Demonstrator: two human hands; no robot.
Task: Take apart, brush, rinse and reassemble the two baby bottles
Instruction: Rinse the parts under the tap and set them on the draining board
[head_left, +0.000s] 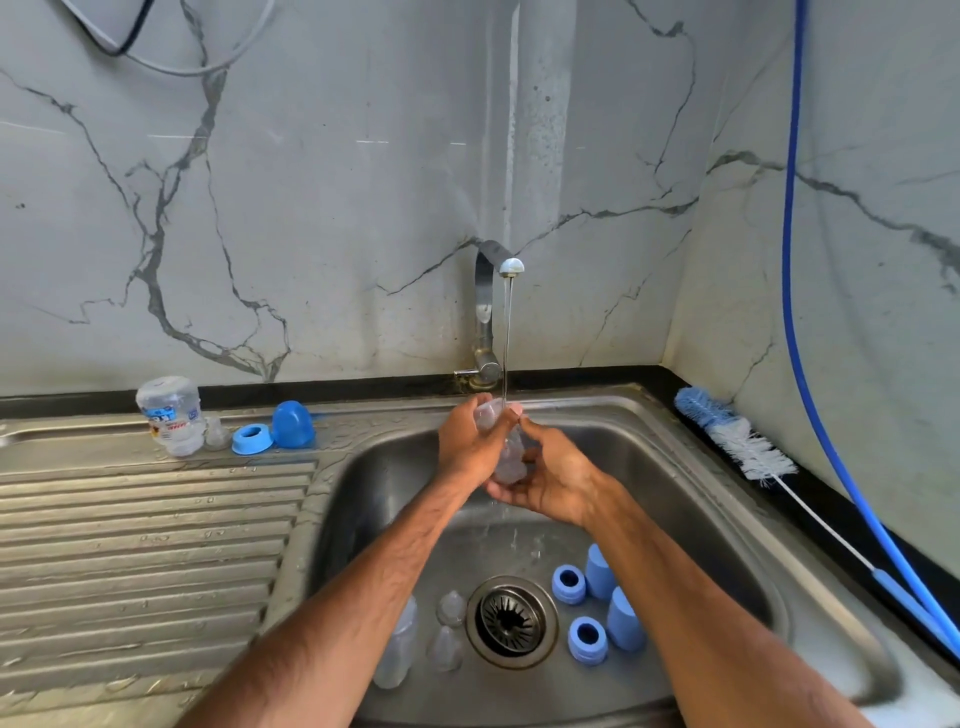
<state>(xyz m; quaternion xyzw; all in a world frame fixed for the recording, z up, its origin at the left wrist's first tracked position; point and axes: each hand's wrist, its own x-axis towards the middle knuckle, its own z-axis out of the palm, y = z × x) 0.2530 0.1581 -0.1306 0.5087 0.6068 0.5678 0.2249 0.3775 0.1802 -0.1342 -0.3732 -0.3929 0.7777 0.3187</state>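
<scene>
Both hands hold a clear baby bottle (506, 452) under the running tap (511, 267). My left hand (467, 447) grips its upper part near the mouth. My right hand (550, 483) cups and holds its lower end. On the sink floor lie a second clear bottle (397, 644), two clear teats (451, 608) (445, 648), two blue collar rings (569, 584) (587, 640) and two blue caps (600, 571) (625, 621). The blue and white bottle brush (732, 436) lies on the right counter edge.
On the drainboard (130, 535) at the back left stand an upturned clear bottle (171, 415), a teat (215, 432), a blue ring (252, 439) and a blue cap (293, 423). The drain strainer (511, 621) sits mid-sink. A blue hose (795, 286) hangs along the right wall.
</scene>
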